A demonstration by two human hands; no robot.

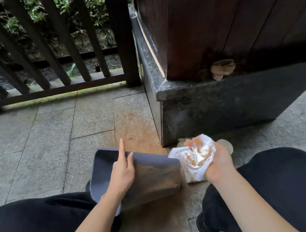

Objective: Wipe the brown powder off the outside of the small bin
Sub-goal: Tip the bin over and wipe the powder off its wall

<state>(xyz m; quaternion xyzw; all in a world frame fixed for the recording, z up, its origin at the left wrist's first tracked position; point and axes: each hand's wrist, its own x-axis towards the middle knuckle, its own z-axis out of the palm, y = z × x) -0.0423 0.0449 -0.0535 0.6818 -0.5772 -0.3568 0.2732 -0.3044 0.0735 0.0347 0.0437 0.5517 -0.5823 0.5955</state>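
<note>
A small dark grey bin [156, 179] lies tipped on its side on the stone floor between my knees, its open end toward the left. Brown powder streaks its upper side near the base. My left hand [122, 171] rests on top of the bin near the rim, index finger pointing up. My right hand [218, 162] is just right of the bin's base, holding a crumpled white wipe [195, 154] stained brown. The wipe is off the bin's surface.
Brown powder stains the paving [136, 129] beyond the bin and below it. A dark stone plinth [224, 103] under a wooden wall stands close ahead on the right. A dark wooden railing [49, 61] runs across the left. A pale round object [227, 145] lies behind my right hand.
</note>
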